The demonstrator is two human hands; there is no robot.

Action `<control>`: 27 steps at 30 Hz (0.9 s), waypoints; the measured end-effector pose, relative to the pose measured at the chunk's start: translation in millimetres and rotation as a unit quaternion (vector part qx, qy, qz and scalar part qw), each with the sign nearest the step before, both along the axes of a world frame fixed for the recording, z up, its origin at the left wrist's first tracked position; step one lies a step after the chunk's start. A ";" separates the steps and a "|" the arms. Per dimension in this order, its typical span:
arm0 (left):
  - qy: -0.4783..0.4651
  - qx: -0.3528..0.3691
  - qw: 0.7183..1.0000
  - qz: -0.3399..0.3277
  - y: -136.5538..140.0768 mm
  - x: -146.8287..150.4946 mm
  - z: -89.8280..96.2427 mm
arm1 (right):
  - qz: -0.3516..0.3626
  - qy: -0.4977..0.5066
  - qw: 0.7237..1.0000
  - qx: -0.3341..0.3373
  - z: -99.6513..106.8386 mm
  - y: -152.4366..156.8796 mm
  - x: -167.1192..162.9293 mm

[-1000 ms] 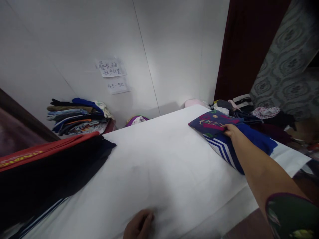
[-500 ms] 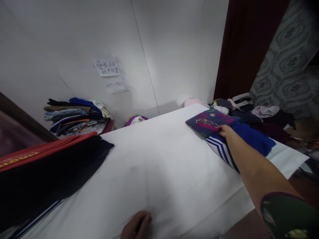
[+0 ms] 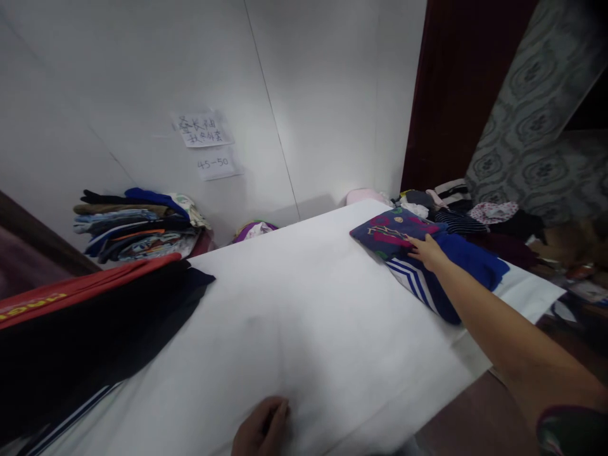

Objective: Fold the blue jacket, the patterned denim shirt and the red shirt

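Note:
My right hand (image 3: 429,253) reaches across the table, its fingers spread over the near edge of a dark blue garment with a magenta pattern (image 3: 396,229). It lies on a pile with a navy garment with white stripes (image 3: 411,278) beneath and a bright blue garment (image 3: 475,259) beside it. At the front edge of the view, my left hand (image 3: 261,425) is loosely curled by the white table surface (image 3: 294,304), and no object shows in its fingers. To its left lie a black garment (image 3: 90,342) and a red garment with yellow letters (image 3: 99,282).
A tall stack of folded clothes (image 3: 137,225) stands at the back left by the wall. More loose clothes (image 3: 494,215) are heaped beyond the table's right end. Two handwritten paper sheets (image 3: 209,145) are stuck to the white wall. A purple bundle (image 3: 254,231) shows behind the table's far edge.
My right hand was pinching the patterned garment's edge; now its fingers are spread and let go. The view has shifted slightly. My left hand has stayed nearly in place.

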State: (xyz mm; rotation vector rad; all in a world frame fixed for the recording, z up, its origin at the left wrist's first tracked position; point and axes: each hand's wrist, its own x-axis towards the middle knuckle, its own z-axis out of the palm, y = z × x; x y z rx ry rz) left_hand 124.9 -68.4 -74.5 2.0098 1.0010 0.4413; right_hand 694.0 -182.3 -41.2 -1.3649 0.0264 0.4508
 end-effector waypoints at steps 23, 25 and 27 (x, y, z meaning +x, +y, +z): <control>0.035 0.022 0.999 -0.001 1.3 0.0 6.5 | -0.049 0.095 0.983 0.148 74.6 51.5 25.6; 0.035 0.022 0.999 0.002 1.4 0.1 7.0 | -0.050 0.078 0.979 0.179 101.8 44.8 29.3; 0.031 0.020 0.999 0.003 1.9 -0.4 7.2 | -0.041 0.056 0.974 0.215 125.7 25.5 28.2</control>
